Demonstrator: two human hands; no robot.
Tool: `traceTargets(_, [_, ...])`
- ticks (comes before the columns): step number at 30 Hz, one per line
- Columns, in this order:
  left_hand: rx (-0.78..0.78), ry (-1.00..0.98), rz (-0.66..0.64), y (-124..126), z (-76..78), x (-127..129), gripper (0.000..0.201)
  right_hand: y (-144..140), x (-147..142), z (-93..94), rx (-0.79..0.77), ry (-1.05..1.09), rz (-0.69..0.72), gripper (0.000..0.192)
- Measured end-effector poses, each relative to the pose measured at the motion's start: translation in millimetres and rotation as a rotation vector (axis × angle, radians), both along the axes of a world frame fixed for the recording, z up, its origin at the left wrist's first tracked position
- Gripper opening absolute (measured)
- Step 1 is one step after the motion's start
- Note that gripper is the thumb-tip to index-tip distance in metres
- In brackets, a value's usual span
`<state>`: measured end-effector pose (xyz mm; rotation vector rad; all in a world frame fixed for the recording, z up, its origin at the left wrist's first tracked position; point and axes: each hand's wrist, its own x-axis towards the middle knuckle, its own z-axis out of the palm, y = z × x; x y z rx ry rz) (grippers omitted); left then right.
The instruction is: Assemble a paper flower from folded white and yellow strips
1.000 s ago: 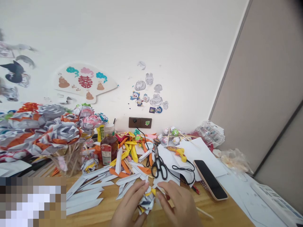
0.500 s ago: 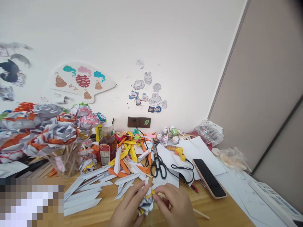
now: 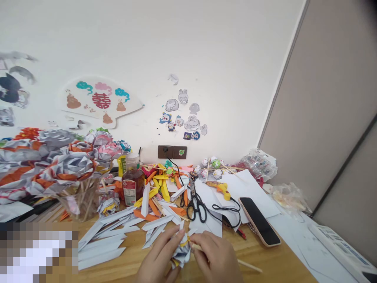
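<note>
The left hand [image 3: 157, 259] and the right hand [image 3: 216, 257] meet at the bottom edge of the view, both closed around a small folded paper flower of white, grey and yellow printed paper [image 3: 182, 251], which sits just above the wooden tabletop [image 3: 132, 263]. The right hand's fingertips pinch a thin wooden skewer [image 3: 247, 266] where it enters the flower; the stick runs out to the right, low over the table. Just beyond the hands lie loose white folded paper strips [image 3: 103, 245]. Farther back are black-handled scissors [image 3: 196, 206], a yellow glue gun with a black cord [image 3: 221, 188] and a dark smartphone in a pink case [image 3: 259, 222], lying on white sheets. A brown jar with a white lid [image 3: 133, 182] stands to the left.
</note>
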<state>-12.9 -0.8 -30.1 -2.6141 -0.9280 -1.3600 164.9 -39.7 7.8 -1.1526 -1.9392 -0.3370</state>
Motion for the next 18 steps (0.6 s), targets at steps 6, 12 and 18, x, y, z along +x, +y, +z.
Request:
traceTargets(6, [-0.013,0.011,0.003,-1,0.0,-2,0.061,-2,-4,7.3,0.132,-0.158,-0.046,0.043])
traceTargets(12, [-0.121,-0.029,0.007,3,-0.6,-1,0.062,-5,0,13.6,0.122,-0.085,-0.028,0.033])
traceTargets(18, [-0.402,-0.293,-0.103,0,4.4,6,0.052,-8,10,16.2,-0.075,0.215,-0.049,0.03])
